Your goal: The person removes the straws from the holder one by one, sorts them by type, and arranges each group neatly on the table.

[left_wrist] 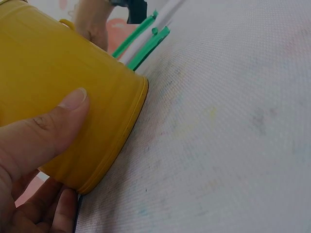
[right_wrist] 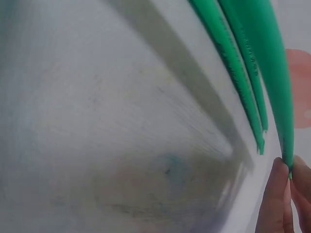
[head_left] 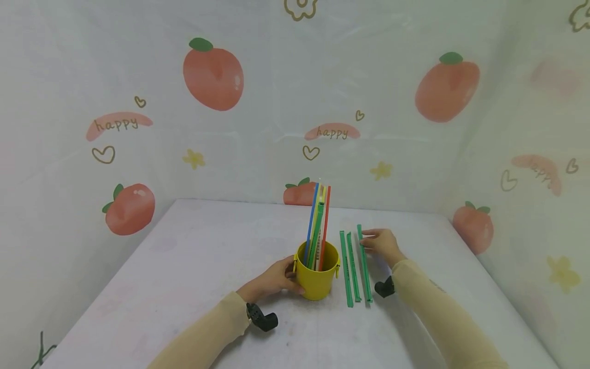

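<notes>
A small yellow bucket (head_left: 316,284) stands upright on the table, and my left hand (head_left: 276,278) grips its side. In the left wrist view the thumb (left_wrist: 48,128) lies across the bucket's wall, with the other fingers curled round behind it. Blue, yellow, red and green straws (head_left: 316,236) lean together out of the bucket. My right hand (head_left: 381,245) pinches the far end of a green wrapped straw (head_left: 365,271) between thumb and fingers. The right wrist view shows this straw (right_wrist: 274,73) lifted off the surface, over its shadow.
Two more green wrapped straws (head_left: 346,269) lie side by side on the table (head_left: 221,246), between the bucket and the held straw. A white patterned sheet (head_left: 272,77) hangs behind the table and along its sides. Each wrist wears a black camera (head_left: 262,318).
</notes>
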`<state>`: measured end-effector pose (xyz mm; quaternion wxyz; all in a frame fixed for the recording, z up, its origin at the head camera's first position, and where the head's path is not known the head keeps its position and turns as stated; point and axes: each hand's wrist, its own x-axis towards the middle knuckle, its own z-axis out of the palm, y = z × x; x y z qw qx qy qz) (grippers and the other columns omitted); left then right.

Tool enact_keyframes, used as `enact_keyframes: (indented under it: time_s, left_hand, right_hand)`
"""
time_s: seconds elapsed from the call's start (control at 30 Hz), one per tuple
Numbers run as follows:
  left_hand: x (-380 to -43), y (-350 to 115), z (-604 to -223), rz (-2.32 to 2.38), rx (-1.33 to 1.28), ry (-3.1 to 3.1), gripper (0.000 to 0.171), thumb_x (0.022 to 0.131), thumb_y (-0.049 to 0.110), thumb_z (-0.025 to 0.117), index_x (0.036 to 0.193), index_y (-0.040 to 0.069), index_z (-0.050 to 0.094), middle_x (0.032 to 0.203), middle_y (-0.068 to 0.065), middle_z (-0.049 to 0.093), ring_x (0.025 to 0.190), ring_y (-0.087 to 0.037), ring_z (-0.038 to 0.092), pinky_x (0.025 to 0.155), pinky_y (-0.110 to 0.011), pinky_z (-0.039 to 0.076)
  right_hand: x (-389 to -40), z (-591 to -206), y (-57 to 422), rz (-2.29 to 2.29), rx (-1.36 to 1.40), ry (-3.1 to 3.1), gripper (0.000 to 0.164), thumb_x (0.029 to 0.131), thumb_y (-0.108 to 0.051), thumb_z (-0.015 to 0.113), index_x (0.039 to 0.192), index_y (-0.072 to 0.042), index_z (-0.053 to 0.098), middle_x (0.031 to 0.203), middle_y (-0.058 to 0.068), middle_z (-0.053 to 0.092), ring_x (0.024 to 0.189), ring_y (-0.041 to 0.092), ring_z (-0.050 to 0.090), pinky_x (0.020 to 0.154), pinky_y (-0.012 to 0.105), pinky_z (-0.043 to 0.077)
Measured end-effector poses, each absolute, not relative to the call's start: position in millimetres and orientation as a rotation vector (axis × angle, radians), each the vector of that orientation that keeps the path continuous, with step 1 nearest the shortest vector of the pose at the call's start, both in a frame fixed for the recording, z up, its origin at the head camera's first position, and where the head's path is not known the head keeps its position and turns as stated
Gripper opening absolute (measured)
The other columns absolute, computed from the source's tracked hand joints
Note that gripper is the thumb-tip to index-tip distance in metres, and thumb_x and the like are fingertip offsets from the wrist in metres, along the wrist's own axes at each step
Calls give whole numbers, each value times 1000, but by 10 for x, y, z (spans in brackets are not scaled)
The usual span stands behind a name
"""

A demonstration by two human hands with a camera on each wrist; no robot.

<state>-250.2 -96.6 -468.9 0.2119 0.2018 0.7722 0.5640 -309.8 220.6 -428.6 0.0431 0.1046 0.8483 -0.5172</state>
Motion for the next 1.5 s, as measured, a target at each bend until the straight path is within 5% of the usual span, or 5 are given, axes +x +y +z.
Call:
enact_keyframes:
  time_s: [0.8, 1.5]
  left_hand:
    - [-2498, -969, -4680, 1562, 583, 2133, 83, 76, 12, 82, 147, 15, 39, 145, -3, 48, 137, -29, 43, 114, -48, 35]
    - [-2491, -974, -4679, 1573, 584, 2127, 82, 76, 10, 81, 147, 14, 39, 145, -4, 48, 136, -30, 43, 113, -48, 36]
  right_hand:
    - [-3187, -4502, 2153, -1483, 319, 2597, 39, 84, -2, 71, 122, 6, 62, 114, 24, 67, 73, 11, 69, 70, 26, 60]
    - [-3148, -4447, 2092, -1421, 322, 2615, 40, 86, -2, 69, 125, 5, 60, 117, 24, 64, 75, 12, 69, 71, 29, 61]
